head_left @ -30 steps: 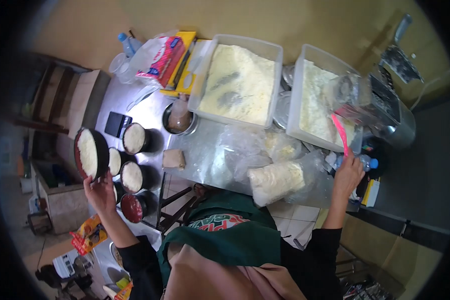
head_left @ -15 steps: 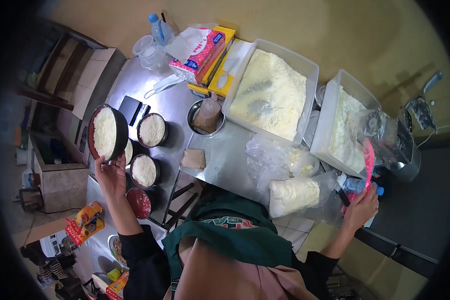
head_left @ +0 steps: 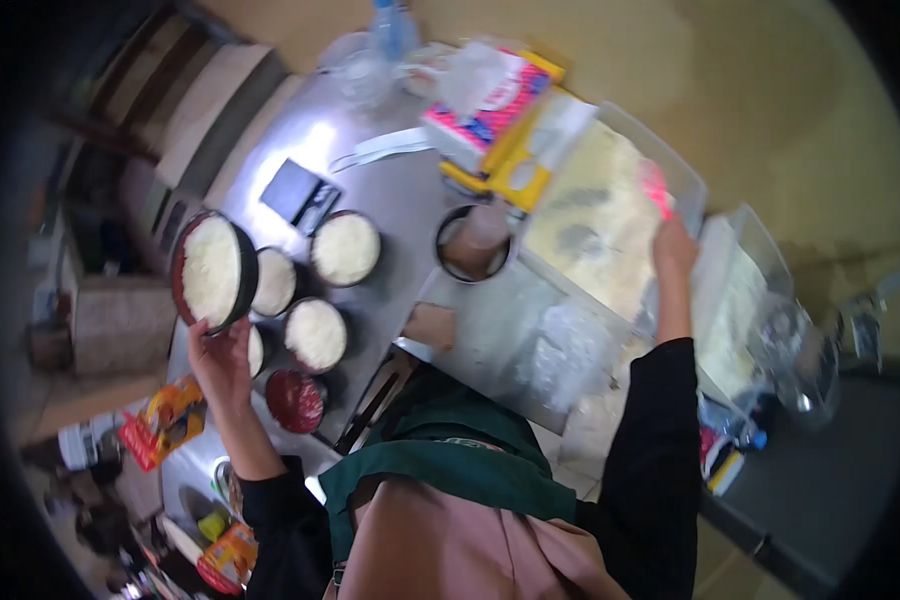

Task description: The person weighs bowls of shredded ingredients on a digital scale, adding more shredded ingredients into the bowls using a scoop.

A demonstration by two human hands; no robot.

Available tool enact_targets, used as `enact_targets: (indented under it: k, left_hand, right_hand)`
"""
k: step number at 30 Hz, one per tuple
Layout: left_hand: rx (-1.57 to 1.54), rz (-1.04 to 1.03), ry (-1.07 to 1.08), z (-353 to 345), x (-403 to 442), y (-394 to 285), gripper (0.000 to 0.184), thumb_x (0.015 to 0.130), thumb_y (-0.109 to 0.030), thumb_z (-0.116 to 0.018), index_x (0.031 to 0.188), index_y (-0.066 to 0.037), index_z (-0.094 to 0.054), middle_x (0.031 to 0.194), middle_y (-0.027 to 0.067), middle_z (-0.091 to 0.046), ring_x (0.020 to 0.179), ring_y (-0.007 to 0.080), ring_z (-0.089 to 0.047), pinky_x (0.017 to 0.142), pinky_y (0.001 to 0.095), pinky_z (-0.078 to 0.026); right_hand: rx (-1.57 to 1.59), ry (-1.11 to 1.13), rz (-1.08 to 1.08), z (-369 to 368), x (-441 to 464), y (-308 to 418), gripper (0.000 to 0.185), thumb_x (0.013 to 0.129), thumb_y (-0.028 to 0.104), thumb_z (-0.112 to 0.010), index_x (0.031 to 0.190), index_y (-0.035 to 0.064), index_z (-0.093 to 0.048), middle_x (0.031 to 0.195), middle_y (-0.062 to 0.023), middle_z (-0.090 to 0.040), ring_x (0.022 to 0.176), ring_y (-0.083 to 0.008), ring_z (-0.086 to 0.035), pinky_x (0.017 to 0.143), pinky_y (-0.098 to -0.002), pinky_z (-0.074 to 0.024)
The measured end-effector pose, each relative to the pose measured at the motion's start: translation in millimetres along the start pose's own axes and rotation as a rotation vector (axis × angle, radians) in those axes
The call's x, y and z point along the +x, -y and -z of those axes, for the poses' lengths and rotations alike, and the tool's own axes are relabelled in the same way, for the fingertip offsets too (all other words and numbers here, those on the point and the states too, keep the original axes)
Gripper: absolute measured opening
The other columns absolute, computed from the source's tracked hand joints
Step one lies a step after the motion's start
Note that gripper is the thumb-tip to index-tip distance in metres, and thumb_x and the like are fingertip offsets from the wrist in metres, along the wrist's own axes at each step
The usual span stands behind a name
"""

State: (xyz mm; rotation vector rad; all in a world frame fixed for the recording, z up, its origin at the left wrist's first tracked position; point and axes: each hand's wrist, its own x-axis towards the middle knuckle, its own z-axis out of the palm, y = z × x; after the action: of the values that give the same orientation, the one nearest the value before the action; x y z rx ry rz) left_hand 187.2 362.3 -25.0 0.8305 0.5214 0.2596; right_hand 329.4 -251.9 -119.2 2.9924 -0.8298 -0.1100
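Note:
My left hand [head_left: 222,362] grips the lower rim of a round dark pan [head_left: 213,268] filled with something white, tilted up at the left. My right hand [head_left: 676,245] is closed round the handle of a pink spatula [head_left: 654,186], whose blade is over the right part of a clear bin of pale yellow powder [head_left: 582,220]. Several round pans stand on the metal table under my left side, among them a white-filled one [head_left: 346,248], another white-filled one [head_left: 316,334] and a red one [head_left: 295,401].
A black scale [head_left: 299,194] lies behind the pans. A metal bowl [head_left: 474,244] holds a brown-filled cup. A tissue pack [head_left: 490,100] is on yellow boxes. A second powder bin [head_left: 735,300] stands at the right, and crumpled plastic bags [head_left: 565,355] lie in front.
The view has turned to the right-hand side's opposite, the left. My right hand has carried the pink spatula from the right table edge to the yellow powder bin. My left hand still holds the pan.

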Motion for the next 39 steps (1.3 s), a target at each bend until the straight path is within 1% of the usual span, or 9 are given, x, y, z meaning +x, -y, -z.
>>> enact_targets:
  k: [6, 15, 21, 23, 24, 28, 31, 35, 39]
  left_hand:
    - [0.082, -0.113, -0.120, 7.2, -15.3, -22.2, 0.037, 0.086, -0.019, -0.050, 0.115, 0.003, -0.049, 0.107, 0.0148, -0.062, 0.091, 0.0244, -0.064, 0.085, 0.0340, -0.053]
    - [0.070, -0.102, -0.142, 14.2, 21.4, -12.1, 0.036, 0.085, -0.018, -0.052, 0.115, 0.001, -0.048, 0.109, 0.0135, -0.060, 0.093, 0.0248, -0.062, 0.091, 0.0371, -0.050]
    - [0.066, -0.067, -0.155, -3.5, 51.2, 3.2, 0.033, 0.085, -0.018, -0.053, 0.111, 0.001, -0.049, 0.104, 0.0132, -0.061, 0.088, 0.0228, -0.062, 0.088, 0.0375, -0.051]
    - [0.074, -0.062, -0.147, 4.2, 58.4, 7.7, 0.035, 0.085, -0.019, -0.053, 0.113, 0.001, -0.049, 0.107, 0.0131, -0.061, 0.092, 0.0232, -0.062, 0.088, 0.0359, -0.051]
    - [0.087, -0.056, -0.130, 8.6, 61.1, 11.2, 0.036, 0.085, -0.020, -0.053, 0.114, 0.001, -0.049, 0.110, 0.0129, -0.060, 0.097, 0.0236, -0.061, 0.088, 0.0343, -0.051]
    - [0.180, -0.116, -0.204, 6.2, 61.1, 28.7, 0.033, 0.086, -0.022, -0.053, 0.112, -0.002, -0.049, 0.113, 0.0086, -0.058, 0.101, 0.0180, -0.058, 0.088, 0.0326, -0.050]
    - [0.272, -0.105, -0.184, -8.9, 49.7, 38.8, 0.036, 0.085, -0.017, -0.054, 0.116, -0.006, -0.039, 0.108, 0.0067, -0.052, 0.095, 0.0165, -0.055, 0.081, 0.0325, -0.048]
    - [0.392, -0.029, -0.084, -39.6, 30.5, 60.3, 0.063, 0.082, -0.016, -0.055, 0.136, -0.002, -0.025, 0.110, 0.0071, -0.050, 0.095, 0.0145, -0.051, 0.080, 0.0285, -0.043]
    - [0.514, 0.137, 0.088, -76.9, 3.1, 86.3, 0.055, 0.082, -0.014, -0.054, 0.131, -0.005, -0.030, 0.111, 0.0074, -0.050, 0.096, 0.0152, -0.052, 0.083, 0.0286, -0.043]
  right_hand:
    - [-0.023, -0.026, 0.000, -40.6, 57.8, 22.0, 0.035, 0.093, 0.025, -0.034, 0.109, 0.0017, -0.054, 0.097, -0.0200, -0.066, 0.093, -0.0379, -0.063, 0.082, -0.0518, -0.0444]
    - [0.170, 0.159, 0.195, -54.7, 39.0, 17.8, 0.036, 0.092, 0.033, -0.038, 0.112, 0.0088, -0.055, 0.100, -0.0229, -0.063, 0.096, -0.0397, -0.059, 0.081, -0.0475, -0.0453]
    - [0.443, 0.304, 0.363, -69.7, 18.8, 23.1, 0.029, 0.092, 0.028, -0.041, 0.101, 0.0093, -0.062, 0.074, -0.0101, -0.059, 0.070, -0.0209, -0.057, 0.066, -0.0320, -0.0431]
    - [0.607, 0.561, 0.397, -79.4, 14.5, 19.2, 0.029, 0.092, 0.026, -0.042, 0.103, 0.0080, -0.062, 0.071, -0.0036, -0.056, 0.064, -0.0139, -0.052, 0.062, -0.0276, -0.0411]
    - [0.688, 0.646, 0.342, -73.7, 4.4, 26.0, 0.026, 0.092, 0.024, -0.043, 0.101, 0.0098, -0.064, 0.061, 0.0040, -0.045, 0.054, -0.0061, -0.040, 0.051, -0.0225, -0.0336]
    - [0.773, 0.878, 0.083, -54.0, -20.8, 46.7, 0.027, 0.093, 0.028, -0.040, 0.096, 0.0124, -0.062, 0.053, 0.0077, -0.033, 0.044, -0.0047, -0.027, 0.042, -0.0228, -0.0213]
    - [0.969, 1.050, -0.001, -49.2, -22.7, 44.0, 0.028, 0.094, 0.029, -0.039, 0.095, 0.0103, -0.061, 0.053, 0.0084, -0.030, 0.044, -0.0044, -0.026, 0.041, -0.0218, -0.0198]
    - [1.104, 1.004, -0.046, -52.3, -27.6, 32.4, 0.030, 0.094, 0.028, -0.039, 0.093, 0.0079, -0.061, 0.053, 0.0086, -0.028, 0.044, -0.0043, -0.023, 0.041, -0.0219, -0.0187]
    - [1.274, 0.901, -0.075, -35.4, -33.1, 11.1, 0.031, 0.093, 0.028, -0.040, 0.092, 0.0063, -0.062, 0.052, 0.0084, -0.027, 0.045, -0.0042, -0.023, 0.042, -0.0229, -0.0183]
